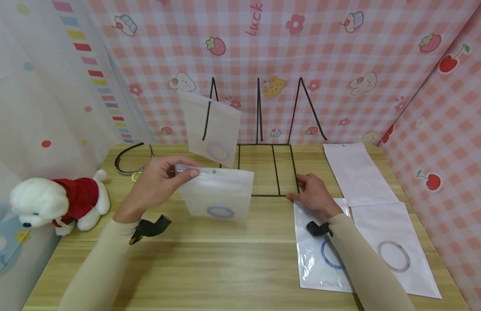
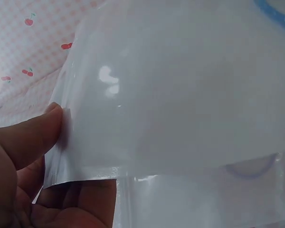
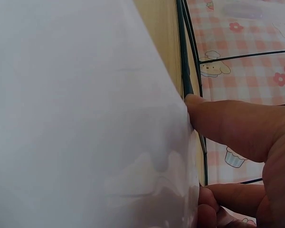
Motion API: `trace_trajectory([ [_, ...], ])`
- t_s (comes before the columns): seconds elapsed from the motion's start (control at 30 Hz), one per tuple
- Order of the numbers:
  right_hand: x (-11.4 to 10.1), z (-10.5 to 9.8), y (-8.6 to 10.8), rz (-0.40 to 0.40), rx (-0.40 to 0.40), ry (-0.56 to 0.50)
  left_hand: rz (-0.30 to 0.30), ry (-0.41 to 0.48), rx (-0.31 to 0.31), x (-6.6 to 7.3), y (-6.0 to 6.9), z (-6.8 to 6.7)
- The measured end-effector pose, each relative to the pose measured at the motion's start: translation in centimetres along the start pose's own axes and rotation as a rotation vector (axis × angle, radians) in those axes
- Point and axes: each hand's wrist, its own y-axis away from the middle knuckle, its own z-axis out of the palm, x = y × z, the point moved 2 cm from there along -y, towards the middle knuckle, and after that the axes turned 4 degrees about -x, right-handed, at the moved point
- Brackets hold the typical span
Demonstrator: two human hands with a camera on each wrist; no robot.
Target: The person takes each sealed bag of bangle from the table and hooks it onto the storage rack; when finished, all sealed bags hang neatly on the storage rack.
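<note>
You are holding your left hand [image 1: 156,179] forward above the worktop [image 1: 225,263], its thumb on the near side, and it is pinching the upper left corner of a translucent bag [image 1: 219,190], which is hanging just in front of the black wire rack [image 1: 276,170]. Your right hand [image 1: 314,193] is lying low over the top of a flat bag [image 1: 310,263], and its bent thumb and fingers are gripping the rack's front right corner.
</note>
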Motion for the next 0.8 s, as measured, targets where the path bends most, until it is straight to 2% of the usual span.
trace_trajectory([
  [0.27,0.2,0.0,0.0,-0.016,0.005,0.003,0.031,0.013,0.064,0.8,-1.2,-1.2],
  [0.53,0.2,0.0,0.0,-0.02,0.008,0.003,-0.005,0.027,0.122,1.0,-2.6,-2.2],
  [0.8,0.1,0.0,0.1,-0.026,0.01,0.004,0.031,0.042,0.162,0.9,-2.8,-3.0],
])
